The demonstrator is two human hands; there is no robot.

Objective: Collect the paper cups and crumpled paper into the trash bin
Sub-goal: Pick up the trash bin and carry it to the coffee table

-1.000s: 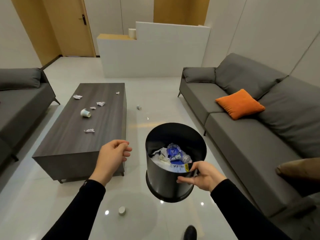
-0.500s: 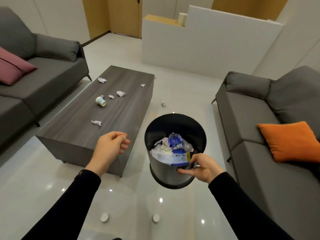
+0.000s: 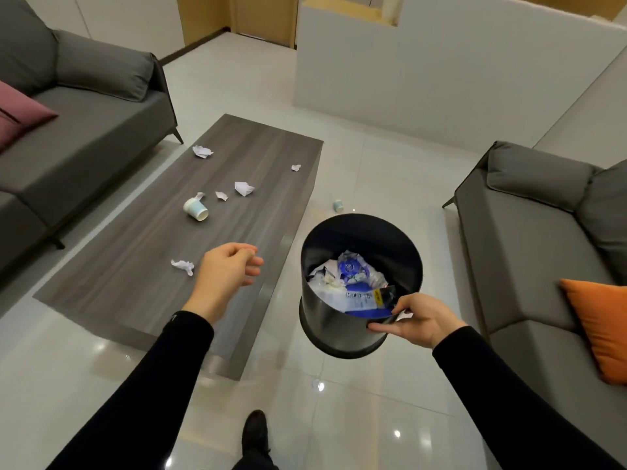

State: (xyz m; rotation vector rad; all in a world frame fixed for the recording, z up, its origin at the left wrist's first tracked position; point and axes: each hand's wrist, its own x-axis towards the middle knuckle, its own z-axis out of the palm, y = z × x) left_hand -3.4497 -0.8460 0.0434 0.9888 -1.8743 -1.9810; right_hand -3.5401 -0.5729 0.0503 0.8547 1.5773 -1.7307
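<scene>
My right hand (image 3: pixel 415 318) grips the near rim of a black trash bin (image 3: pixel 339 320), held above the floor with white and blue rubbish inside. My left hand (image 3: pixel 225 274) hovers over the near end of the grey coffee table (image 3: pixel 135 293), fingers loosely curled and holding nothing. A crumpled paper (image 3: pixel 183 266) lies just left of that hand. Farther along the table lie a tipped paper cup (image 3: pixel 196 208) and several more paper scraps (image 3: pixel 244 188). Another paper cup (image 3: pixel 338 205) lies on the floor beyond the bin.
A grey sofa (image 3: pixel 84 123) with a dark red cushion (image 3: pixel 20 113) runs along the left. Another grey sofa (image 3: pixel 529 239) with an orange cushion (image 3: pixel 600 327) stands on the right. A white partition (image 3: pixel 441 69) closes the back. My shoe (image 3: pixel 254 432) is on the glossy tile floor.
I have stepped closer to the table and the view has swung left. My left hand has reached forward over the table's near end. The bin stays in my right hand.
</scene>
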